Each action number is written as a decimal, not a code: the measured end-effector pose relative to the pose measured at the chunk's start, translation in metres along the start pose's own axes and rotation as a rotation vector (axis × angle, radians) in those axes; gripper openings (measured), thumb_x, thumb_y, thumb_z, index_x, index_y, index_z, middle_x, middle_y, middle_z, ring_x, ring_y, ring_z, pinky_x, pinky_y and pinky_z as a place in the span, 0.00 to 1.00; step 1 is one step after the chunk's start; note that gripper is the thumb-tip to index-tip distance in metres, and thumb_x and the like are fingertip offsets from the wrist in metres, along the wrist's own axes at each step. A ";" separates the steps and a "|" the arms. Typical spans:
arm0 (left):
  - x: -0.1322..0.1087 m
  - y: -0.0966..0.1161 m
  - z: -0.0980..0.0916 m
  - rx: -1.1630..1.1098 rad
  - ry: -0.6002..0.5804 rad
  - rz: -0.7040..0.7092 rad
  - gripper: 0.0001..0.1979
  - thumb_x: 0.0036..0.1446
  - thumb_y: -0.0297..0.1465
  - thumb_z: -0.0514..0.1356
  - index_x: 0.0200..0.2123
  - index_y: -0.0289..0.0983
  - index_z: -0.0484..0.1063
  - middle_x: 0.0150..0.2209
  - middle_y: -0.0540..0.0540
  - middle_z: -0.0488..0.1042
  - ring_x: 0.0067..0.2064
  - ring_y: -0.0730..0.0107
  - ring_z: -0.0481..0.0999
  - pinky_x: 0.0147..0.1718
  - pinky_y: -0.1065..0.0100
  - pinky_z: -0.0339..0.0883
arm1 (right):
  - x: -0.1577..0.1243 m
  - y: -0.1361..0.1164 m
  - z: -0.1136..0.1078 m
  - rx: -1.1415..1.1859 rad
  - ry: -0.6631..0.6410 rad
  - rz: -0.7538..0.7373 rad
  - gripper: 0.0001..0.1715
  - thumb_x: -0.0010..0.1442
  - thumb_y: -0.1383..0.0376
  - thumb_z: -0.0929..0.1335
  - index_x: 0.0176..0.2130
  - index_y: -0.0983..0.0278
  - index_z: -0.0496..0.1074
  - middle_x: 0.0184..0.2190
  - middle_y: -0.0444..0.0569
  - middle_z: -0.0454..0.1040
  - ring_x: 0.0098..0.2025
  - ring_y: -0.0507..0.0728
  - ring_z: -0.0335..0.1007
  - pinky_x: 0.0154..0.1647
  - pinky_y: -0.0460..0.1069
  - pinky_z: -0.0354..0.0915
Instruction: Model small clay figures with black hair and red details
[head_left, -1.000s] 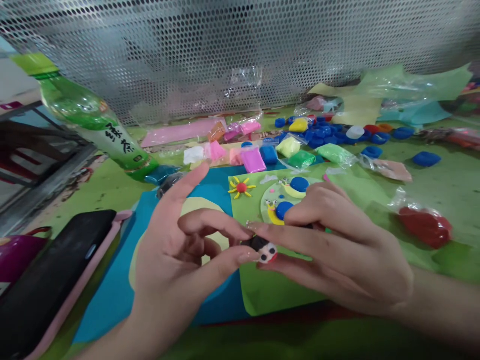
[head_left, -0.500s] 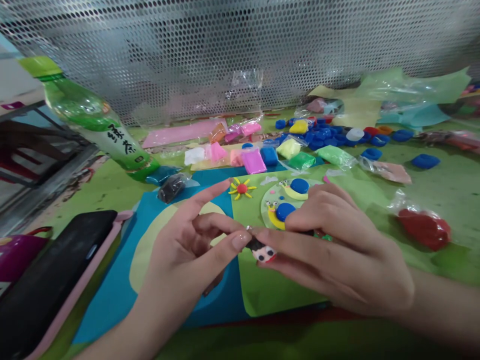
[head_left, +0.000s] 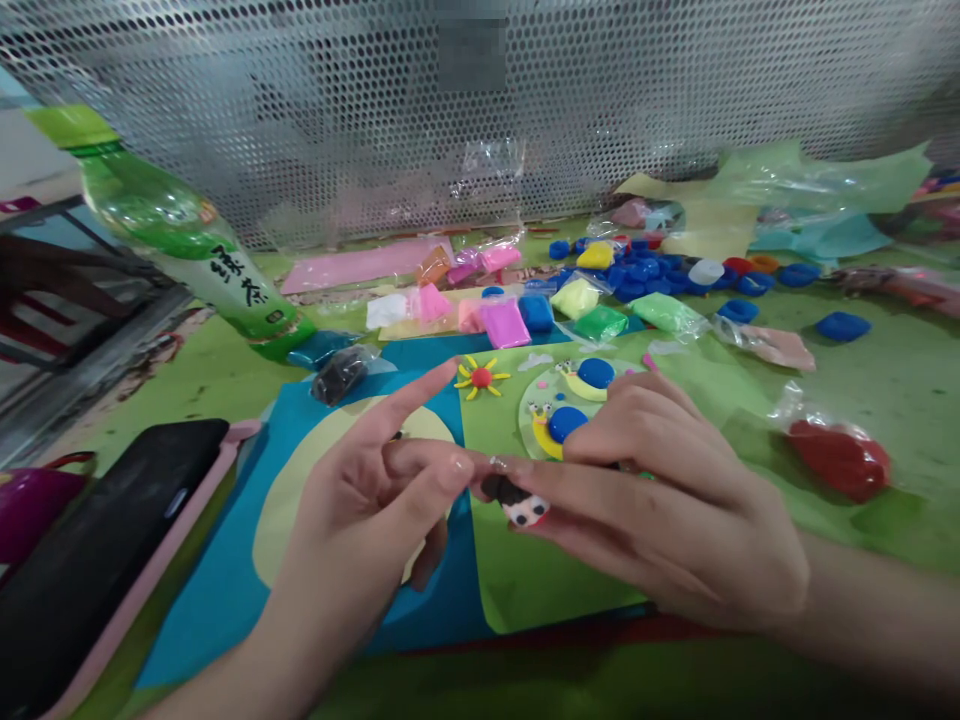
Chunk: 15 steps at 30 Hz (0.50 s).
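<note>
A small clay head with black hair, round dark eyes and a pale face is pinched in the fingers of my right hand. My left hand is beside it: one bent finger reaches the black hair, the thumb stands a little off, and another finger points up and forward. Under both hands lies a card of blue paper and green paper. On the green part are a clay sun with yellow rays and two yellow clay snails with blue shells. My right hand partly hides the snails.
A green tea bottle stands at the left, behind a black phone. Clay packets and blue clay pieces lie beyond the card. A red clay bag is at the right, and a perforated metal panel rises behind.
My left thumb has lifted off the clay head and moved slightly left. The right hand keeps its hold on the head. The whole view has shifted slightly.
</note>
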<state>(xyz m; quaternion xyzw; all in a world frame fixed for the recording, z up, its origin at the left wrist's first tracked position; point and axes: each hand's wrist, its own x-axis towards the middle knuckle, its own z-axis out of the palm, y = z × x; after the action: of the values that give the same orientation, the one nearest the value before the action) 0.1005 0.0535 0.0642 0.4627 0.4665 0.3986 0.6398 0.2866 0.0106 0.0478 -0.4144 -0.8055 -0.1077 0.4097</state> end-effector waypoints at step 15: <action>0.004 0.001 -0.001 -0.215 -0.146 -0.225 0.37 0.31 0.36 0.78 0.50 0.46 0.75 0.13 0.59 0.70 0.12 0.85 0.61 0.10 0.85 0.56 | 0.005 0.001 0.000 0.161 -0.011 0.045 0.07 0.61 0.66 0.71 0.41 0.65 0.75 0.29 0.44 0.72 0.29 0.51 0.65 0.31 0.51 0.64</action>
<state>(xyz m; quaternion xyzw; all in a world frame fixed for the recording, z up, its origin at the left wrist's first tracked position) 0.1003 0.0581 0.0639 0.3641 0.4222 0.3375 0.7585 0.2863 0.0141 0.0514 -0.3985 -0.8045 -0.0311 0.4394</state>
